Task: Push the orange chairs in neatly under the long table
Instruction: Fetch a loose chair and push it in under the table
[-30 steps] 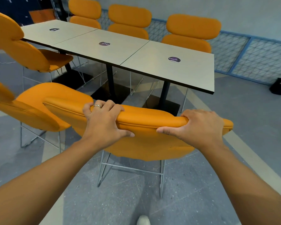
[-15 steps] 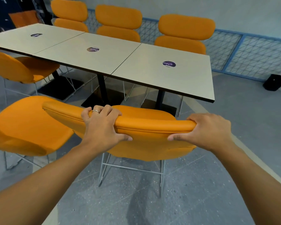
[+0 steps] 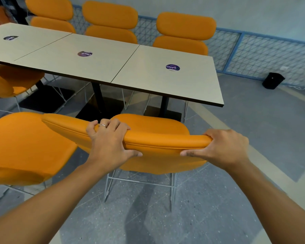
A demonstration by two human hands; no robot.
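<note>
While I'm watching the feed, both hands grip the top of the near orange chair [image 3: 153, 138]: left hand [image 3: 109, 143] and right hand [image 3: 224, 148] each curled over its backrest, thumbs underneath. Its seat sits just short of the long table [image 3: 113, 67]. No containers except a black bin [image 3: 273, 80] far right, contents hidden.

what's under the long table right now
Under the long table: two black pedestal legs on dark base plates and thin wire chair legs. The far chairs' seats are hidden by the tabletop.
</note>
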